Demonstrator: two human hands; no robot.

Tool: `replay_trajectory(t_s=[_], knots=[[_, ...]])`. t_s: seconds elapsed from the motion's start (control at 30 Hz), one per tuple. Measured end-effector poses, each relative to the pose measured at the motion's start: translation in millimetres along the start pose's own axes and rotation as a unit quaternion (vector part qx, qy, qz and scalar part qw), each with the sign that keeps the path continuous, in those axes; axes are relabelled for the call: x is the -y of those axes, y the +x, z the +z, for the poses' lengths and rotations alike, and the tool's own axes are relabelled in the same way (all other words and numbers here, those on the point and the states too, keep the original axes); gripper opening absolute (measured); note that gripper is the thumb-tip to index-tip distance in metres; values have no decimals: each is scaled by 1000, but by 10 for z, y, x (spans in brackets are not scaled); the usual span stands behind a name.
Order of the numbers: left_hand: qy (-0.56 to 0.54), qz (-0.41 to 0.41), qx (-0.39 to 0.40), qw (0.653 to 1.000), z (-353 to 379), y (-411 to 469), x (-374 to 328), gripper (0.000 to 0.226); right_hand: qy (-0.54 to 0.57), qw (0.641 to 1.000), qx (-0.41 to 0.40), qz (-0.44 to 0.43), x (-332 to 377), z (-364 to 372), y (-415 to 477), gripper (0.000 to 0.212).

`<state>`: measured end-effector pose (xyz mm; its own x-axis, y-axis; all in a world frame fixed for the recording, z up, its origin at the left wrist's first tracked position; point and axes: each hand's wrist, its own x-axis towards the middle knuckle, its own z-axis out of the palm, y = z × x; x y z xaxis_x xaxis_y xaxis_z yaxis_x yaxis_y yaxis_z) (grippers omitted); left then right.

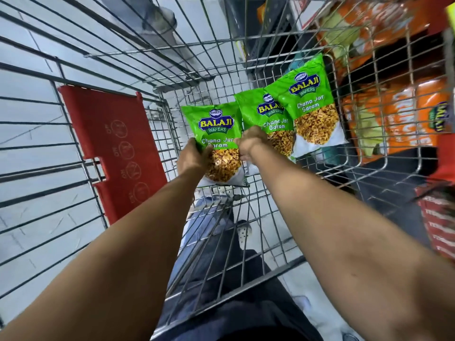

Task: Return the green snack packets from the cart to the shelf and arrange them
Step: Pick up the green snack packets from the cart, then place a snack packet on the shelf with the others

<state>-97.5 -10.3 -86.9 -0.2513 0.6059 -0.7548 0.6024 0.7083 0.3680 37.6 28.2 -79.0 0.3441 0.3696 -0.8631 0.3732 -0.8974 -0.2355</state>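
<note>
Three green Balaji "Chana Jor Garam" snack packets are inside the wire cart [344, 148]. My left hand [193, 157] grips the left packet [214, 126] by its left edge and holds it up. My right hand [252, 142] is closed on the lower left part of the middle packet [264, 116]. The third packet [311, 107] overlaps the middle one on its right and lies against the cart's far right side. Both forearms reach down into the cart.
A red plastic child-seat flap [110, 148] hangs on the cart's left wall. Shelves to the right hold orange snack packets [403, 114] and red ones [440, 225]. Grey floor tiles [29, 77] show through the left side. My legs and a shoe are visible below the cart.
</note>
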Motion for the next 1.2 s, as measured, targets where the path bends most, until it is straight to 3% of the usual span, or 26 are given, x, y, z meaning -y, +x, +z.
replay_trajectory(t_s=[0.03,0.1,0.17,0.27,0.4,0.53,0.63,0.77,1.0,1.2], knots=[[2,3,-6,1000,-42,-45,-7,39,16,1000,0,7,12,-12,-54,4],[11,15,-18,1000,-170,-193,-62,41,-3,999,-29,-29,36,-93,-229,25],[10,23,-19,1000,-276,-302,-121,43,20,997,-45,-62,57,-155,-357,32],[-40,50,-17,998,-452,-502,-235,42,92,991,-46,-86,105,-314,-657,33],[-73,114,-67,988,-658,-940,-522,47,79,973,-119,-183,123,-610,-1100,23],[-98,193,-102,971,-669,-1384,-850,40,98,949,-197,-225,14,-1046,-1410,46],[-85,263,-112,954,-615,-1811,-1205,41,131,920,-255,-268,-196,-1466,-1622,51],[-75,384,-91,916,-414,-2336,-1688,37,232,876,-315,-282,-608,-2114,-1960,35],[-166,509,32,844,533,-3405,-2462,38,360,770,-464,-250,-1693,-3256,-2555,26],[-160,564,136,799,1306,-4136,-2985,36,415,689,-556,-211,-2419,-3944,-2971,22]])
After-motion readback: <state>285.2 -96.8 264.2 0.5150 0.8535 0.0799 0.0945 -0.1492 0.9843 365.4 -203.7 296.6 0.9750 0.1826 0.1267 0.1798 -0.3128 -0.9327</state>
